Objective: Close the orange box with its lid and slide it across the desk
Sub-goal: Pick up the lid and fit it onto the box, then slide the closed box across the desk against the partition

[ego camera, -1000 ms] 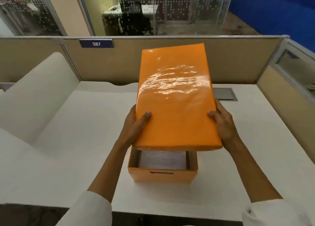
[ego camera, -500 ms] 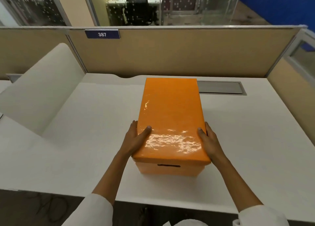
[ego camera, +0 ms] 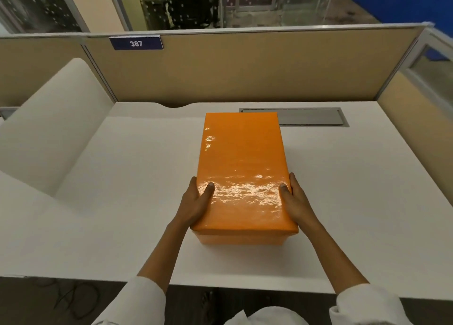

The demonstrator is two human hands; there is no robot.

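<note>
The glossy orange lid (ego camera: 241, 167) lies flat on top of the orange box (ego camera: 240, 238), whose front wall shows just below the lid's near edge. The box stands near the middle of the white desk (ego camera: 355, 202), its long side running away from me. My left hand (ego camera: 196, 202) grips the lid's left edge with the thumb on top. On the right edge my right hand (ego camera: 295, 199) holds it the same way. The box's contents are hidden.
A grey cable hatch (ego camera: 311, 117) is set into the desk just behind the box on the right. Tan partition panels (ego camera: 245, 67) close off the back and right sides. A white curved divider (ego camera: 49, 133) rises at the left. The desk's near edge is close to my sleeves.
The lid was held tilted above the open box a second ago; it has come down and now sits flat on the box. Both hands stayed on its sides.
</note>
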